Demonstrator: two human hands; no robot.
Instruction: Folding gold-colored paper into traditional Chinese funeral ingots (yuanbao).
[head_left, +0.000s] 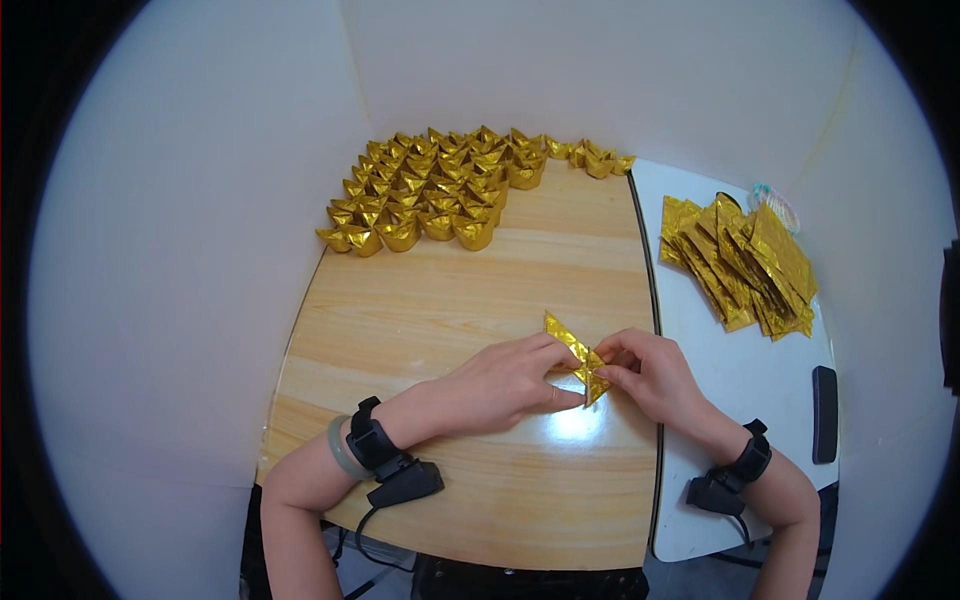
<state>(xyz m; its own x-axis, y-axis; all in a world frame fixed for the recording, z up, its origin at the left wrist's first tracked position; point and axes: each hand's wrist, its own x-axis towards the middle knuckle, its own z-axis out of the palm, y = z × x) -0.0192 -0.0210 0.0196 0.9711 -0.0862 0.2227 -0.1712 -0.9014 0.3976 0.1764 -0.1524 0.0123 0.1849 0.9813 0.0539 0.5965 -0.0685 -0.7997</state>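
Where the wood-grain table ends rightward: white table
Gold boats: wood-grain table's far edge, mostly left
Gold sheets: piled right of wood-grain table
Left hand, right hand: pinching gold strip
Gold strip: wood-grain table's right side

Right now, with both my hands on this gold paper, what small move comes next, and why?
I'd probably press along the crease in the gold paper with your right hand while your left hand steadies it: the crease lies between both hands, and the paper lacks the boat shape of the gold pieces farther back.
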